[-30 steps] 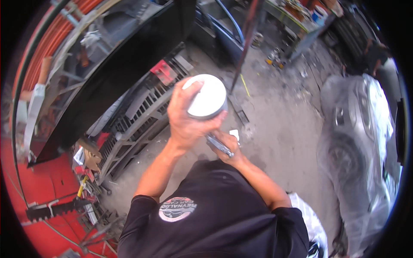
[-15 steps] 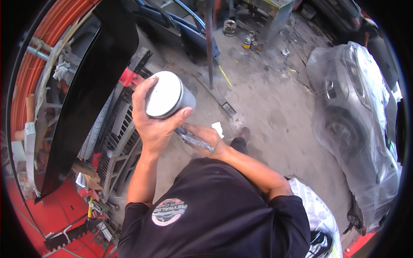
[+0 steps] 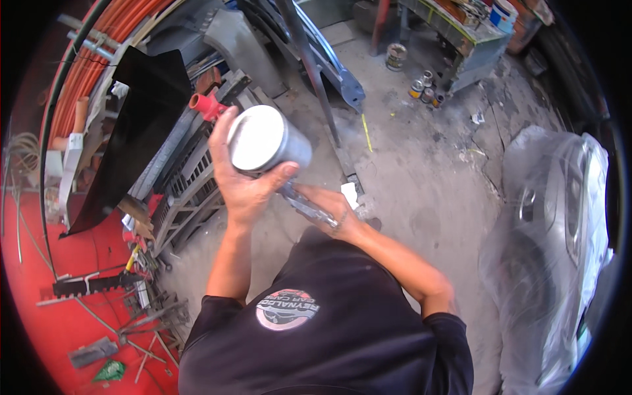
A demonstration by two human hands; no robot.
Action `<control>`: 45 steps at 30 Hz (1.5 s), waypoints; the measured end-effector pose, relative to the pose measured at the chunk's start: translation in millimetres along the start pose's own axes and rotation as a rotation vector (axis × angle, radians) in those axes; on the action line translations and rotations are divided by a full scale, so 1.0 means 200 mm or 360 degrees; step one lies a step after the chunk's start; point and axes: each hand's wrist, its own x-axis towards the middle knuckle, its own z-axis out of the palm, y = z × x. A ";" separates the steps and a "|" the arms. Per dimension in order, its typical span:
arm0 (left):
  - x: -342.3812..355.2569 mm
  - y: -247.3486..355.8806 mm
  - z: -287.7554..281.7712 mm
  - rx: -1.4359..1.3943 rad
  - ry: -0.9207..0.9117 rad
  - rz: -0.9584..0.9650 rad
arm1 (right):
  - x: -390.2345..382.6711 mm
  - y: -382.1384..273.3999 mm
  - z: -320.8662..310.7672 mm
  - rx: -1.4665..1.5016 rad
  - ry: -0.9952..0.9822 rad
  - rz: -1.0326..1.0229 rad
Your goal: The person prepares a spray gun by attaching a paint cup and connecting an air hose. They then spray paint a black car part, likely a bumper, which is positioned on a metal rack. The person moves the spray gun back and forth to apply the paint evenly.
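Note:
My left hand point(image 3: 242, 187) is wrapped around a grey cup with a white round top point(image 3: 258, 137), fingers on the far left side and thumb on the near right side. Below the cup slants a metal handle point(image 3: 308, 207), which looks like part of a spray gun; the front of it is hidden. My right hand point(image 3: 339, 209) is closed around this handle, with its fingers mostly out of sight. Just behind my left fingertips shows a red tubular piece point(image 3: 208, 105); whether it joins the cup I cannot tell.
A black panel point(image 3: 135, 131) and grey slatted parts point(image 3: 187, 174) stand at the left. On the right, a car point(image 3: 553, 230) lies under clear plastic. Several small cans point(image 3: 426, 87) sit on the concrete floor near a workbench point(image 3: 477, 59). A dark post point(image 3: 313, 72) rises ahead.
The view has swung, so the floor cans and covered car sit farther right and lower. The cup and both hands appear slightly farther right; both grips look the same.

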 end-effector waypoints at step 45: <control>-0.27 -1.46 1.59 0.0504 0.0294 -0.1395 | 1.20 0.43 -2.95 0.0181 0.0426 -0.0051</control>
